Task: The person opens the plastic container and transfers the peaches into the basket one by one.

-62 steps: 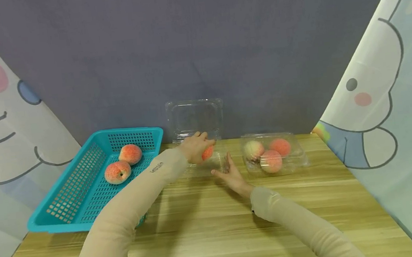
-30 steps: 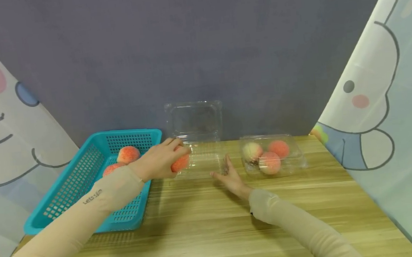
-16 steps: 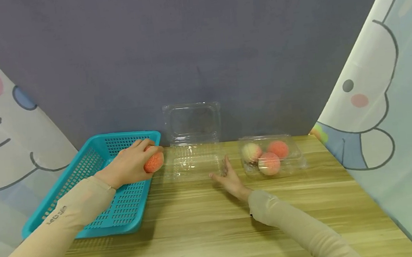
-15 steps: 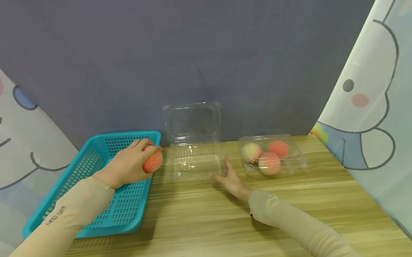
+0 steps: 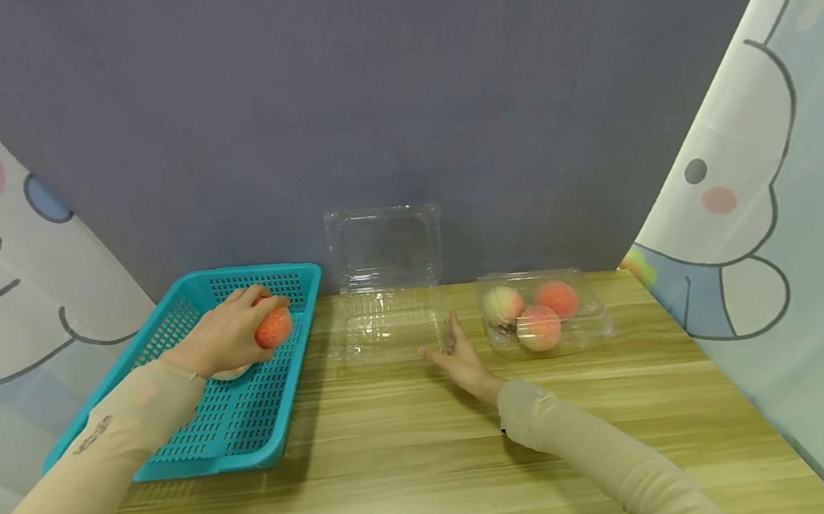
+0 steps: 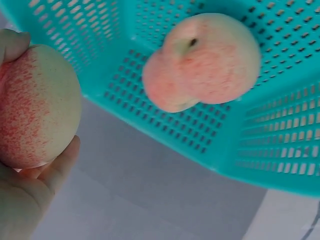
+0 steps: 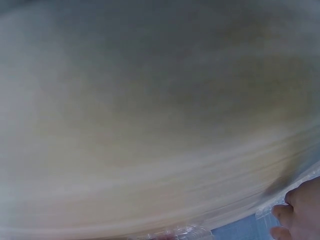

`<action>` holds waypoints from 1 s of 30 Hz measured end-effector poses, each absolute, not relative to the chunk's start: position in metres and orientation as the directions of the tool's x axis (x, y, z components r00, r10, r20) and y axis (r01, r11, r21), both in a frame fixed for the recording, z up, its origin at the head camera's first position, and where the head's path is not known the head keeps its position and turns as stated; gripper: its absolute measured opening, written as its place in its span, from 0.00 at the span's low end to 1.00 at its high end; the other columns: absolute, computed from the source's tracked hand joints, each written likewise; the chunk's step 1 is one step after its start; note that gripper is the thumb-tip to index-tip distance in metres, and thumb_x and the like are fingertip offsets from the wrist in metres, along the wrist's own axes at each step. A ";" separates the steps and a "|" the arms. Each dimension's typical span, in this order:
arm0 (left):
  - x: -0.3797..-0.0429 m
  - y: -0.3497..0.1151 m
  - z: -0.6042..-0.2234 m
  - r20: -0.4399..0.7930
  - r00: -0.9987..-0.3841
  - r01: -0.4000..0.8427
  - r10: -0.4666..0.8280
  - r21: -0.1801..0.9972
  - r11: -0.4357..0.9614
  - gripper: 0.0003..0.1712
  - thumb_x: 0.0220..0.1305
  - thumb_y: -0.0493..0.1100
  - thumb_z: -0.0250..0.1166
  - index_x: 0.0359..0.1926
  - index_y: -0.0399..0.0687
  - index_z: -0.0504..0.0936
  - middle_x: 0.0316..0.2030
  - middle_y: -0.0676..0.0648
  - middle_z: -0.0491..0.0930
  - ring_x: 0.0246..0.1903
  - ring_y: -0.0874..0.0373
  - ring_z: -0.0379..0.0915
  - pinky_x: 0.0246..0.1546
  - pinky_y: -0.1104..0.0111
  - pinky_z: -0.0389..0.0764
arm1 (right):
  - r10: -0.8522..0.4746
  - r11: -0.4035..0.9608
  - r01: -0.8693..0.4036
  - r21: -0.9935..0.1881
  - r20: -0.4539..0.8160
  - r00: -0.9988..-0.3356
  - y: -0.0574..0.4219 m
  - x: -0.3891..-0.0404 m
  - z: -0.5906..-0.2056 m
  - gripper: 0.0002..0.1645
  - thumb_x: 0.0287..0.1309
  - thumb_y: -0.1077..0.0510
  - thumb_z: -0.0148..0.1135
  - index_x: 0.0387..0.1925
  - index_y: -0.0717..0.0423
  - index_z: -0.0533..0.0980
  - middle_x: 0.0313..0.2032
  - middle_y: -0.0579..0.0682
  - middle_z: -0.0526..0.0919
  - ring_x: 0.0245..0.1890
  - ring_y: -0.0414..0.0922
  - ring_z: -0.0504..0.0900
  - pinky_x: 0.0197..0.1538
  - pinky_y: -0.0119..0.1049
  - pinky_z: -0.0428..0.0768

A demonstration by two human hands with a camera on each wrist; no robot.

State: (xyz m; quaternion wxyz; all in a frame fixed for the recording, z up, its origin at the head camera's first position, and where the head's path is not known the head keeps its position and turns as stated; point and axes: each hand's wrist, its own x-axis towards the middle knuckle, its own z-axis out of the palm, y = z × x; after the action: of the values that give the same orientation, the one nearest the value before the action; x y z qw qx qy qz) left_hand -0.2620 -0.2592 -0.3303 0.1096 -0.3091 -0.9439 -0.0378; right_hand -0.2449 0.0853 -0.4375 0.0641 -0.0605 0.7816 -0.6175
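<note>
My left hand (image 5: 227, 335) holds a red-and-cream peach (image 5: 274, 328) over the teal basket (image 5: 250, 441). In the left wrist view, thumb and fingers curl round this peach (image 6: 42, 110) at the left edge. Beyond it, a pale peach (image 6: 220, 60) overlaps a second peach (image 6: 162, 85) inside the basket; in the head view the hand mostly hides them. My right hand (image 5: 464, 364), thumb and fingers spread, is at the right side of a clear plastic clamshell box (image 5: 393, 334), whose lid (image 5: 385, 243) stands up. No fruit shows in that box.
To the right of my right hand sits a closed clear clamshell box (image 5: 592, 322) with three peaches (image 5: 538, 327) inside. A dark grey backdrop (image 5: 396, 108) rises behind the wooden table (image 5: 418, 457). Printed cartoon curtains (image 5: 749, 238) flank both sides.
My left hand has moved left with the peach, from the open clamshell box to over the basket. My right hand has stayed beside the box.
</note>
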 end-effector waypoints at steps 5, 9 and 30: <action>-0.270 -0.265 -0.341 0.206 -0.785 0.600 0.584 0.024 0.799 0.38 0.37 0.40 0.74 0.55 0.46 0.72 0.48 0.42 0.69 0.45 0.45 0.67 0.32 0.54 0.78 | -0.164 0.236 -0.029 -0.971 -0.011 -0.986 0.086 -0.246 -0.436 0.57 0.57 0.57 0.59 0.69 0.58 0.28 0.70 0.61 0.34 0.70 0.60 0.39 0.69 0.51 0.47; -0.279 -0.269 -0.355 0.178 -0.755 0.643 0.632 0.009 0.766 0.37 0.36 0.39 0.74 0.53 0.45 0.73 0.47 0.41 0.70 0.47 0.42 0.67 0.28 0.57 0.78 | -0.163 0.231 -0.028 -0.973 -0.010 -0.987 0.087 -0.251 -0.438 0.58 0.57 0.57 0.60 0.69 0.59 0.28 0.71 0.61 0.34 0.70 0.60 0.39 0.69 0.52 0.47; -0.308 -0.266 -0.398 -0.057 -0.781 0.623 0.622 -0.129 0.771 0.41 0.39 0.43 0.74 0.58 0.41 0.69 0.51 0.37 0.67 0.54 0.36 0.62 0.37 0.52 0.78 | -0.183 0.239 -0.029 -0.971 -0.016 -0.983 0.088 -0.253 -0.454 0.60 0.56 0.52 0.61 0.70 0.56 0.27 0.71 0.59 0.34 0.70 0.59 0.39 0.69 0.53 0.47</action>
State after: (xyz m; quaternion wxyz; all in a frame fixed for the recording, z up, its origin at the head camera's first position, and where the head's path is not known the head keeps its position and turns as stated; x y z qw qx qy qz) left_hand -0.3077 -0.2657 -0.3978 -0.0056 -0.3308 -0.9411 0.0703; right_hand -0.2529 0.0884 -0.4539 0.0628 -0.0674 0.7845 -0.6133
